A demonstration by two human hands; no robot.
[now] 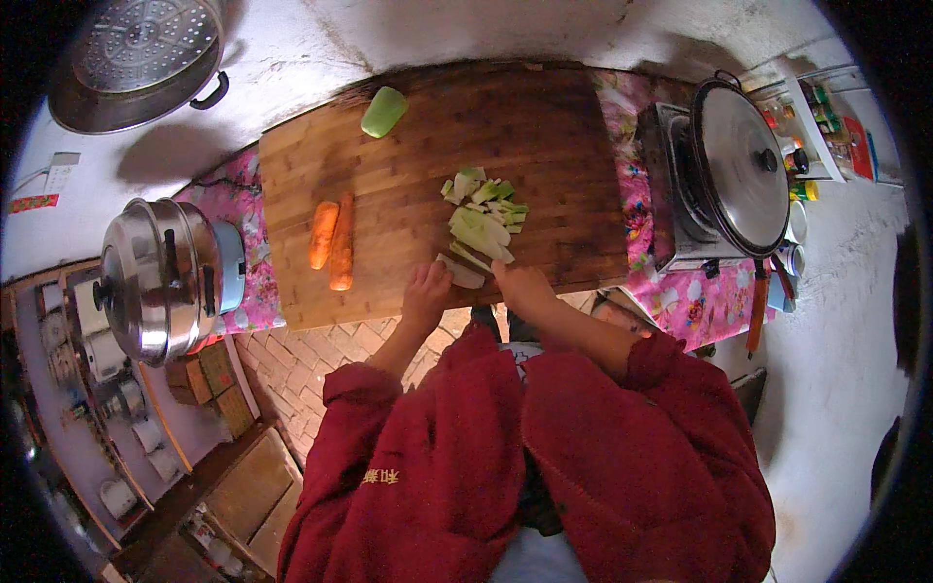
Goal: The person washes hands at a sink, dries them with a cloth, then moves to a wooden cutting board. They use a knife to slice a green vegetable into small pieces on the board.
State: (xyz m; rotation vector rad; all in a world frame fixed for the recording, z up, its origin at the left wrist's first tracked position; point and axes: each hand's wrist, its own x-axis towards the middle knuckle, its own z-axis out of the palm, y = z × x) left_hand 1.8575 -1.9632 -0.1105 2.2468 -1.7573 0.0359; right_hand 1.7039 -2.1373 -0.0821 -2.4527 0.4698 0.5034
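Note:
Chopped pale-green leafy vegetable (482,219), looking like cabbage, lies in a loose pile on the wooden cutting board (554,146). At the board's near edge, my left hand (426,290) has its fingers bent together against a flat pale piece (461,273); I cannot tell whether this is vegetable or a blade. Just right of that, my right hand (522,290) is closed, its fingers beside the pile's near end, and what it grips is hidden. Two carrots (340,248) lie side by side on the left. A smooth light-green vegetable piece (385,112) rests at the far edge.
A lidded steel steamer pot (146,282) stands left of the board. On the right, a large lidded pan (743,160) sits on a stove (671,185). Pink flowered cloth (671,306) shows beside the board. A steamer pan (136,58) hangs on the wall.

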